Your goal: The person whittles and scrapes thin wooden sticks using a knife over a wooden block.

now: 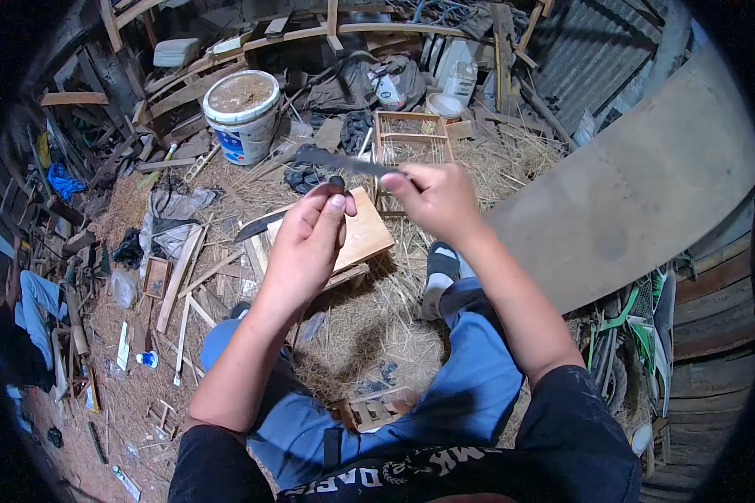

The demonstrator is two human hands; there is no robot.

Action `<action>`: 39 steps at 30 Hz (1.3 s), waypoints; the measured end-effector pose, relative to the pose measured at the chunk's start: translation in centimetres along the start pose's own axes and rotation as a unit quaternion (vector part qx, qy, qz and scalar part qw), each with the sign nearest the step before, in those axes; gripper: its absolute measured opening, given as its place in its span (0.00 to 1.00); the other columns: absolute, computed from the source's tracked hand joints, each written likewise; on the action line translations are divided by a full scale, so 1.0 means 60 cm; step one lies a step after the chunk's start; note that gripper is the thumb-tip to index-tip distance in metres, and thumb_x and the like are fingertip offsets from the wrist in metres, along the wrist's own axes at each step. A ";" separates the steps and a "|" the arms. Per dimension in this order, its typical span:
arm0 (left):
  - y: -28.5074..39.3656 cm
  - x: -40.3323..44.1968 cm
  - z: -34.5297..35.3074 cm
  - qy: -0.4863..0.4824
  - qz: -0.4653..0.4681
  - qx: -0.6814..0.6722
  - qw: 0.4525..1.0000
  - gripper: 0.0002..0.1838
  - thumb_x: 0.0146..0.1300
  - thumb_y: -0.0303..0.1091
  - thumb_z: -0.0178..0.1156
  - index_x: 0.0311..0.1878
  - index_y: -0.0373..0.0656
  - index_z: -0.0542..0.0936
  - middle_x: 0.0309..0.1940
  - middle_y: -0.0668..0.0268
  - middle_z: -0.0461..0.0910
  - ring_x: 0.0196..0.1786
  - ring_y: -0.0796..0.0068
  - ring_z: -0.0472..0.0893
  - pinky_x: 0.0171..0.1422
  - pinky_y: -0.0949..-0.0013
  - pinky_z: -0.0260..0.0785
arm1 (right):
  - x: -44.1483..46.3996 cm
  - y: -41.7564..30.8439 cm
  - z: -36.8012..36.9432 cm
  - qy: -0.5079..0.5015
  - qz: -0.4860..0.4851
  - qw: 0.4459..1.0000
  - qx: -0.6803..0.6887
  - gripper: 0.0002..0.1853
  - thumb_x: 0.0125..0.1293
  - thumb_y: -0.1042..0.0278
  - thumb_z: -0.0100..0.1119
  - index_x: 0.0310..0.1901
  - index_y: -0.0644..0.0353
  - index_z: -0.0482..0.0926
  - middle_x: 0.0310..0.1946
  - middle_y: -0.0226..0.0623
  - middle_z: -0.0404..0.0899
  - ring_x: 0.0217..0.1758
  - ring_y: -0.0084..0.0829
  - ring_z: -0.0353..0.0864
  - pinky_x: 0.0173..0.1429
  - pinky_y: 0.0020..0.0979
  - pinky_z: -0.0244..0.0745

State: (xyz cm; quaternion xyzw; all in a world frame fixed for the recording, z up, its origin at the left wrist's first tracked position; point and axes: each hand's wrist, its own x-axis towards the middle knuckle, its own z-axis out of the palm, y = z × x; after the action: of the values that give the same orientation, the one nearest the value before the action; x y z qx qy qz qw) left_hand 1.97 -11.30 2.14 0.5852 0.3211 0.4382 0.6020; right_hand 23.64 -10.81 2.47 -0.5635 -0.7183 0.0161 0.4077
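Observation:
My left hand (306, 243) is closed around a knife; its dark blade (262, 225) points down to the left, and the dark butt of its handle (337, 182) sticks out above my thumb. My right hand (438, 199) is closed on the end of a second long, dark, flat tool (344, 161), which looks like a knife and is slightly blurred. That tool reaches left, just above the handle butt; I cannot tell whether they touch. Below my hands stands a low block with a pale wooden board top (365, 230), partly hidden by my left hand.
Straw, wood scraps and sticks litter the floor. A white bucket (242, 138) and a wooden frame (411, 126) stand ahead. A large flat panel (637, 184) leans on the right, above a green and white motorbike (642, 318). At far left, another person's blue-clad leg (38, 298) shows.

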 end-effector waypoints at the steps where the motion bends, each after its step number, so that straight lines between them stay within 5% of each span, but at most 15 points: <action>1: 0.006 -0.002 0.002 0.001 -0.001 0.001 1.000 0.12 0.81 0.40 0.50 0.44 0.44 0.77 0.17 0.82 0.62 0.16 0.91 0.56 0.19 0.78 0.44 | 0.000 0.000 0.010 -0.015 -0.049 0.999 -0.007 0.29 0.71 0.36 0.57 0.25 0.56 0.84 0.16 0.42 0.76 0.20 0.46 0.80 0.26 0.42 0.72; 3: 0.023 -0.010 0.008 0.025 -0.076 0.039 0.996 0.09 0.79 0.32 0.48 0.45 0.40 0.76 0.21 0.80 0.63 0.24 0.89 0.61 0.27 0.77 0.52 | 0.002 -0.007 0.017 -0.037 -0.112 0.992 -0.037 0.31 0.69 0.35 0.57 0.19 0.56 0.78 0.15 0.41 0.75 0.21 0.46 0.81 0.26 0.42 0.73; 10: 0.019 -0.006 0.005 0.035 -0.100 0.043 0.993 0.08 0.79 0.32 0.49 0.45 0.40 0.76 0.21 0.81 0.62 0.22 0.90 0.59 0.26 0.77 0.50 | 0.016 -0.002 0.011 -0.027 -0.158 0.986 -0.049 0.33 0.69 0.33 0.56 0.19 0.56 0.78 0.15 0.42 0.76 0.22 0.48 0.81 0.26 0.44 0.74; 15: 0.039 -0.011 0.004 -0.022 -0.082 -0.084 0.993 0.13 0.82 0.40 0.47 0.42 0.44 0.74 0.17 0.82 0.58 0.17 0.91 0.54 0.19 0.78 0.42 | 0.057 0.089 -0.018 0.065 0.062 0.992 -0.084 0.33 0.72 0.32 0.52 0.26 0.57 0.85 0.18 0.45 0.79 0.23 0.50 0.81 0.27 0.45 0.73; 20: 0.025 -0.004 -0.007 -0.015 -0.093 -0.072 0.993 0.13 0.82 0.41 0.46 0.43 0.45 0.74 0.17 0.82 0.59 0.16 0.90 0.53 0.18 0.77 0.42 | 0.028 0.055 -0.015 0.026 0.083 0.996 -0.010 0.32 0.72 0.34 0.52 0.29 0.57 0.86 0.18 0.47 0.79 0.23 0.51 0.81 0.28 0.43 0.72; 23: 0.025 -0.007 -0.003 -0.020 -0.094 -0.068 0.993 0.12 0.82 0.39 0.46 0.43 0.45 0.74 0.17 0.82 0.59 0.17 0.90 0.55 0.19 0.78 0.44 | 0.013 0.001 0.007 -0.013 0.028 0.999 -0.008 0.31 0.72 0.35 0.54 0.25 0.57 0.84 0.17 0.46 0.78 0.23 0.50 0.81 0.27 0.43 0.72; 25: 0.026 -0.010 -0.001 -0.004 -0.105 -0.048 0.993 0.10 0.81 0.35 0.47 0.43 0.43 0.75 0.19 0.81 0.61 0.20 0.90 0.58 0.24 0.78 0.48 | 0.011 -0.012 0.018 -0.066 -0.101 0.993 -0.013 0.32 0.71 0.35 0.55 0.21 0.57 0.81 0.17 0.44 0.78 0.22 0.49 0.81 0.27 0.44 0.73; 30: 0.020 -0.012 -0.001 0.045 -0.101 0.061 0.992 0.12 0.80 0.34 0.49 0.41 0.40 0.77 0.21 0.79 0.63 0.24 0.89 0.60 0.28 0.77 0.52 | 0.013 -0.014 0.015 -0.055 -0.159 0.985 -0.046 0.33 0.70 0.34 0.56 0.20 0.56 0.80 0.16 0.41 0.78 0.21 0.48 0.81 0.27 0.44 0.74; 32: 0.006 0.001 -0.014 0.000 -0.006 0.026 1.000 0.11 0.80 0.39 0.51 0.41 0.44 0.76 0.18 0.82 0.62 0.18 0.91 0.58 0.21 0.79 0.46 | 0.027 0.009 0.015 -0.003 -0.027 0.998 -0.051 0.32 0.70 0.33 0.56 0.24 0.56 0.84 0.17 0.41 0.79 0.21 0.48 0.81 0.27 0.43 0.73; 34: 0.024 -0.015 -0.011 -0.022 -0.029 0.070 0.997 0.11 0.81 0.39 0.49 0.42 0.45 0.75 0.18 0.82 0.60 0.17 0.91 0.56 0.20 0.79 0.45 | 0.058 0.058 -0.015 -0.015 0.094 0.987 -0.128 0.30 0.70 0.33 0.57 0.31 0.55 0.88 0.17 0.43 0.78 0.20 0.47 0.80 0.27 0.41 0.72; 37: 0.020 -0.023 0.001 -0.043 -0.026 -0.017 0.999 0.10 0.81 0.39 0.48 0.44 0.46 0.75 0.17 0.83 0.59 0.16 0.91 0.55 0.18 0.79 0.43 | 0.053 0.077 -0.028 0.053 0.104 0.993 -0.003 0.27 0.75 0.43 0.57 0.33 0.63 0.86 0.16 0.43 0.74 0.19 0.34 0.77 0.28 0.38 0.68; 39: 0.009 -0.013 -0.009 -0.024 -0.033 -0.018 0.999 0.10 0.81 0.40 0.49 0.44 0.46 0.75 0.17 0.83 0.59 0.16 0.91 0.55 0.18 0.79 0.43 | 0.034 0.050 -0.007 0.047 0.056 0.997 0.029 0.27 0.74 0.41 0.56 0.33 0.60 0.87 0.17 0.45 0.75 0.19 0.39 0.77 0.27 0.39 0.69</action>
State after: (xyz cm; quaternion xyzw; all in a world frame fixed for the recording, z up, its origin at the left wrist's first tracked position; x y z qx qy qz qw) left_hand 1.08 -11.83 2.55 0.5736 0.3175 0.4093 0.6346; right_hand 26.22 -8.24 2.48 -0.5909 -0.6650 0.0330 0.4555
